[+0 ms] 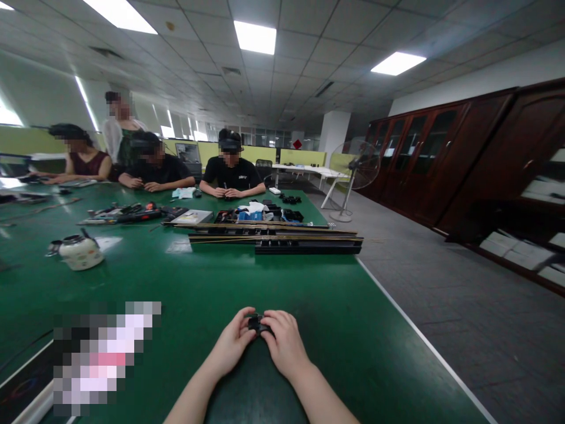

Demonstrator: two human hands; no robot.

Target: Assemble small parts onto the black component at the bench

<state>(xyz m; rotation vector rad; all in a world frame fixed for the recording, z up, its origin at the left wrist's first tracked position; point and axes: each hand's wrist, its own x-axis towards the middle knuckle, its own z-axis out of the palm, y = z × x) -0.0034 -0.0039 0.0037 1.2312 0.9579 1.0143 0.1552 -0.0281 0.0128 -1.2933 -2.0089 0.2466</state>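
Note:
Between my two hands, just above or on the green table, is a small black part; its exact kind is too small to make out. The fingers and thumb of my left hand pinch its left side. From the right, my right hand has its fingers bent over the other side of the same part. The fingertips cover much of it.
Long black rails with thin rods lie across the table ahead. Behind them are blue and black items and tools. A patterned pot stands left, a blurred-out screen nearer. Several people sit or stand beyond; a fan stands right.

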